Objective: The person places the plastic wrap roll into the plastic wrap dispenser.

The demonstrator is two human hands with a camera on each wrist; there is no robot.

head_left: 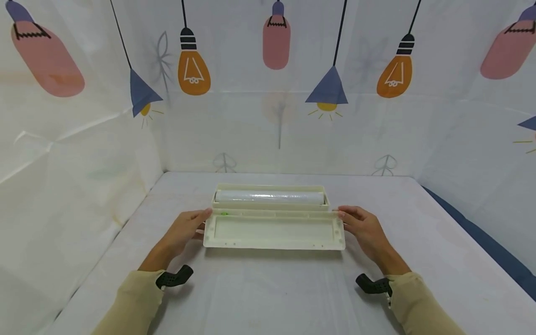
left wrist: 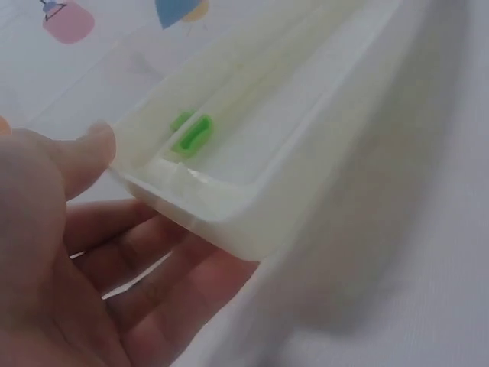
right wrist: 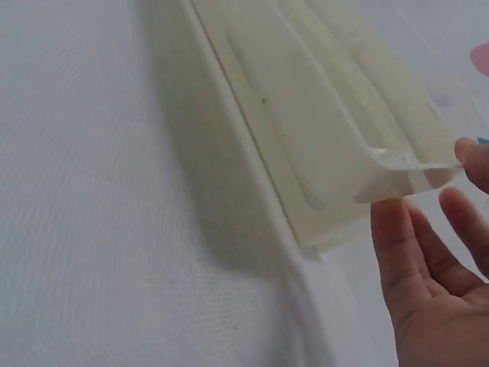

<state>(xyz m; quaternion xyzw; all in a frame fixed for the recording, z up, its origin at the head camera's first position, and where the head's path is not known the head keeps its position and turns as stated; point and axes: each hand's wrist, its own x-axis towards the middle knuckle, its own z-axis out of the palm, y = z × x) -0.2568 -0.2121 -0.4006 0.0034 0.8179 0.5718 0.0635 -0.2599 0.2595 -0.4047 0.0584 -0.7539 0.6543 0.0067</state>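
A cream plastic cling film dispenser lies across the table, its lid (head_left: 276,230) swung down toward me and its inside facing up. Behind the lid, a roll of cling film (head_left: 270,197) sits in the long box (head_left: 271,188). My left hand (head_left: 184,230) grips the lid's left end, thumb on the rim and fingers underneath in the left wrist view. At the opposite end, my right hand (head_left: 366,231) pinches the lid between thumb and fingertips. A small green slider (left wrist: 192,136) sits along the lid's edge near my left thumb.
The table (head_left: 272,293) has a white cover. A white cloth backdrop (head_left: 251,130) printed with lamps and bulbs rises behind and on both sides. Black curved wrist mounts (head_left: 176,277) stick out from both sleeves.
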